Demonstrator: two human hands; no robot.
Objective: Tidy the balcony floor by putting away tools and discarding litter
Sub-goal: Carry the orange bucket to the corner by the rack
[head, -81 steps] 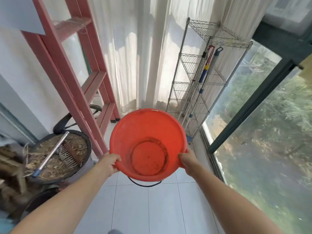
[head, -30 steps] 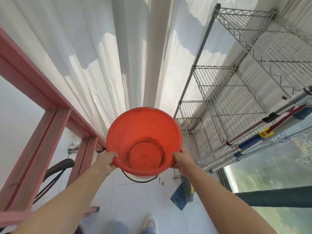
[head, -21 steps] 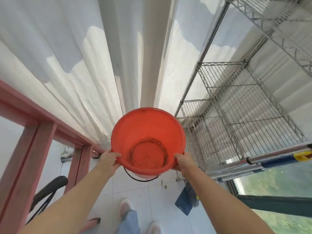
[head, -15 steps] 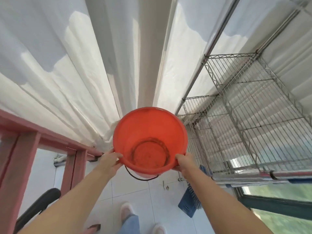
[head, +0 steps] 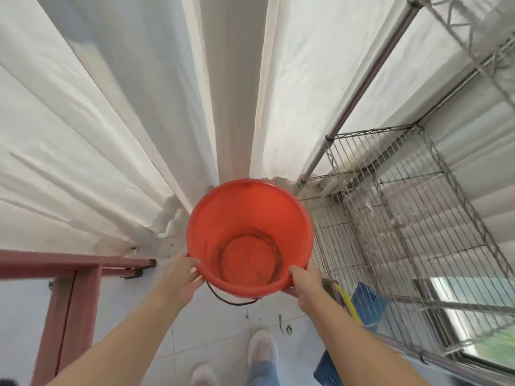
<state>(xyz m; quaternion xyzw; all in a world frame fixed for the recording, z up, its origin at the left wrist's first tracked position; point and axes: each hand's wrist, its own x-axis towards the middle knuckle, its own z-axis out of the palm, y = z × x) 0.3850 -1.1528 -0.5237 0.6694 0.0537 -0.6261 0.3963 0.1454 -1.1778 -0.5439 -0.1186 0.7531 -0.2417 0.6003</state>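
The orange bucket [head: 248, 218] is up in the air in front of the person, held over the tiled floor [head: 217, 330] between the white curtain [head: 139, 107] and the wire rack [head: 390, 218], its mouth tipped back toward them. The left hand [head: 181, 277] grips the near-left rim and the right hand [head: 303, 282] the near-right. On each, the thumb lies up by the lip and the fingers [head: 192, 264] curl round the outside.

It looks empty but for a dark ring of grime on the bottom, so I'd judge it light. It looks like thin moulded plastic, stiff enough to carry by the rim but likely to flex if squeezed hard. The wall looks smooth and could slip in a loose hold. The rolled lip is the sure place to grip. The wire handle [head: 231, 300] hanging slack beneath would serve for one hand.

Plenty is out of sight. The bucket's outer wall and underside face away, and most of the right hand's fingers are tucked beneath it. I can't see where the handle hooks on. A blue slatted thing [head: 367, 302] with something yellow beside it sits at the foot of the rack, partly behind the right forearm, and I can't name it. A few small dark scraps [head: 284, 325] lie on the floor near the shoes [head: 262, 349], too small to identify. The rack's shelves are blurred.
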